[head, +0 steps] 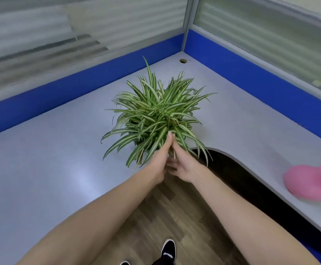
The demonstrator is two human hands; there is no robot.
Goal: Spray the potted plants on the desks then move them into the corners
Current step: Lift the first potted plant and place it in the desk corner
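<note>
2 hands clasp potted plant; leaves hide pot; spray bottle blurred, cropped.

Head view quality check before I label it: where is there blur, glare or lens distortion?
Head view: the pink object at the right edge is smeared by blur; a pale glare patch sits on the desk at left; the wide-angle lens bows the blue partition strip; the plant is sharp.
</note>
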